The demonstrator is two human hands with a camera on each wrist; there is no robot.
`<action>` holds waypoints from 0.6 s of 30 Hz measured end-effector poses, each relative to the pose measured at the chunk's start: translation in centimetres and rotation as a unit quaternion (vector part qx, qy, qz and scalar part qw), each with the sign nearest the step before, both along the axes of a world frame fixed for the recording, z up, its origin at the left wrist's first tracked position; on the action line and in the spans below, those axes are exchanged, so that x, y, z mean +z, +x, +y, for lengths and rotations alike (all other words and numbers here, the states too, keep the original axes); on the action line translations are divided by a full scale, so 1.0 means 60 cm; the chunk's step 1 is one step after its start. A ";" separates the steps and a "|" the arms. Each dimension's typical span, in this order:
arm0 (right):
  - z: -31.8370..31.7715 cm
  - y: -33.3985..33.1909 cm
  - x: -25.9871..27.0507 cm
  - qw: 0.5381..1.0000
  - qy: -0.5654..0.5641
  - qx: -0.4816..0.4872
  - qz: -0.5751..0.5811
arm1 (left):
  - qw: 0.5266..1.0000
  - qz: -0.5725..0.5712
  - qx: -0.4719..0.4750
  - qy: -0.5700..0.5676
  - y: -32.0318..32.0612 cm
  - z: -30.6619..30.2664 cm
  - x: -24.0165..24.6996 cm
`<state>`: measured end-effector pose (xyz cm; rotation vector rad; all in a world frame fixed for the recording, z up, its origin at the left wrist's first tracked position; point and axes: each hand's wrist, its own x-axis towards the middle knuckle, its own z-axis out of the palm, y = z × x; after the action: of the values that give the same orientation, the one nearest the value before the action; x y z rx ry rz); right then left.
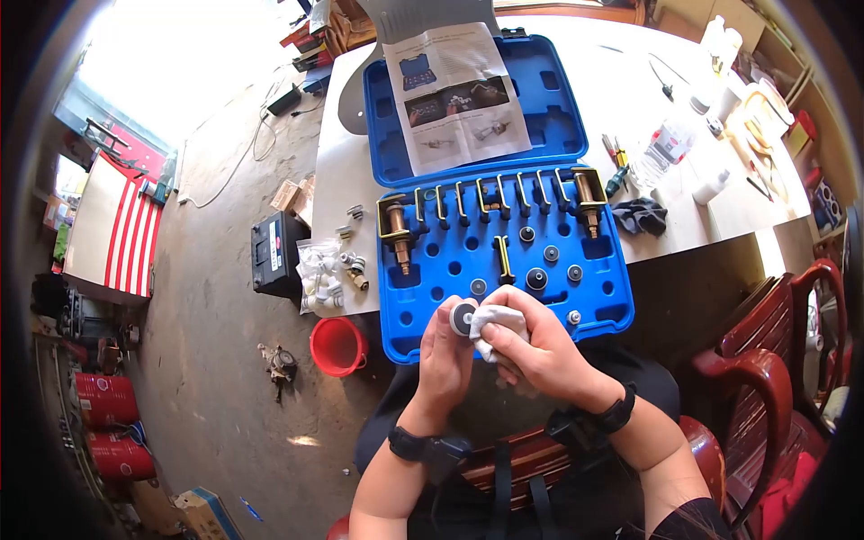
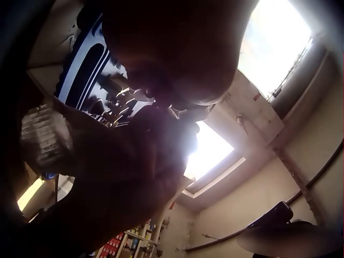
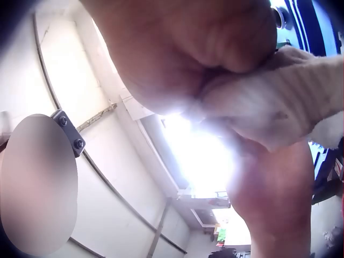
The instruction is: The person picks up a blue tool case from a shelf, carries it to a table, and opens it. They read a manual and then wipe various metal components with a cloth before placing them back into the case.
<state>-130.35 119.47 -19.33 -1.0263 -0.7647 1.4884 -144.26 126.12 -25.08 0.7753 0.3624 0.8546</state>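
In the head view the left hand (image 1: 443, 360) pinches a small round dark-faced disc with a pale rim (image 1: 463, 318) between thumb and fingers. The right hand (image 1: 544, 353) grips a white cloth (image 1: 499, 329) and holds it against the disc's side. Both hands are over the front edge of an open blue case (image 1: 396, 335) with round parts, brackets and two brass-coloured pieces in its slots. The right wrist view shows the cloth (image 3: 269, 105) bunched in the right hand (image 3: 188, 48); the left wrist view is dark, with the disc not distinguishable.
A printed sheet (image 1: 459, 99) lies on the case lid. Left of the case are a bag of white fittings (image 1: 320, 274), a black battery (image 1: 274, 255) and a red bucket (image 1: 338, 347). On the right stand a dark cloth (image 1: 641, 216), a bottle (image 1: 666, 148) and red chairs (image 1: 756, 378).
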 end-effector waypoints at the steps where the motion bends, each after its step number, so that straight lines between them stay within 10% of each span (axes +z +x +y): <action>1: 0.000 0.003 0.000 1.000 -0.005 0.004 -0.002 | 1.000 0.001 -0.001 0.000 -0.001 -0.001 0.003; 9: 0.009 0.019 -0.006 0.995 0.008 -0.029 -0.094 | 0.987 0.150 -0.022 0.045 -0.024 0.009 0.001; 11: 0.017 0.015 -0.026 0.917 0.222 -0.102 -0.315 | 0.987 0.147 -0.042 0.044 -0.028 0.012 0.001; 18: 0.016 0.003 -0.014 0.876 0.290 -0.044 -0.383 | 0.970 0.237 -0.024 -0.040 -0.024 0.011 0.002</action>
<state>-130.15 120.45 -20.18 -1.1414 -1.5856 0.6408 -145.71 126.75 -24.94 0.9072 0.7930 0.5976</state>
